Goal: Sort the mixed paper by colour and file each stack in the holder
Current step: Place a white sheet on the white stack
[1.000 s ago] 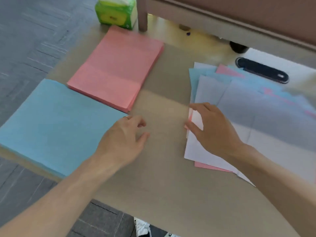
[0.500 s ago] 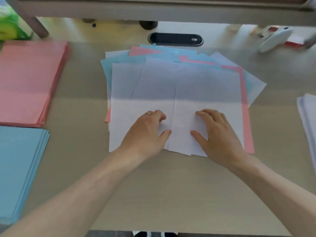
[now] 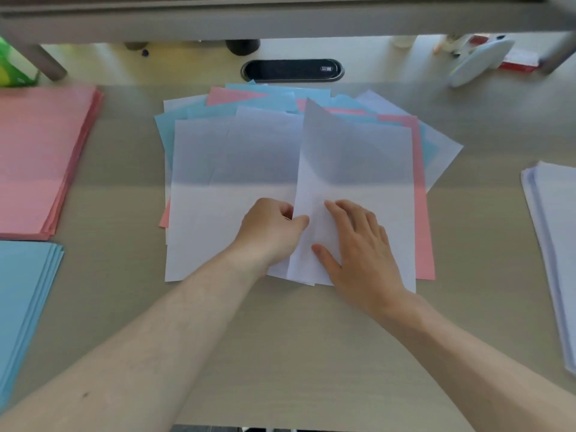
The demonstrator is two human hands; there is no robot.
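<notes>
The left hand [image 3: 269,230] fingers pinch the raised edge of a white paper sheet [image 3: 352,157] atop the mixed coloured pile [image 3: 193,157]. The right hand [image 3: 361,244] presses it, fingers straight.

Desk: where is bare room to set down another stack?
Bare desk lies between pink stack and mixed pile, and between that pile and white stack. Near edge is crossed by both forearms; the far right corner is cluttered.
</notes>
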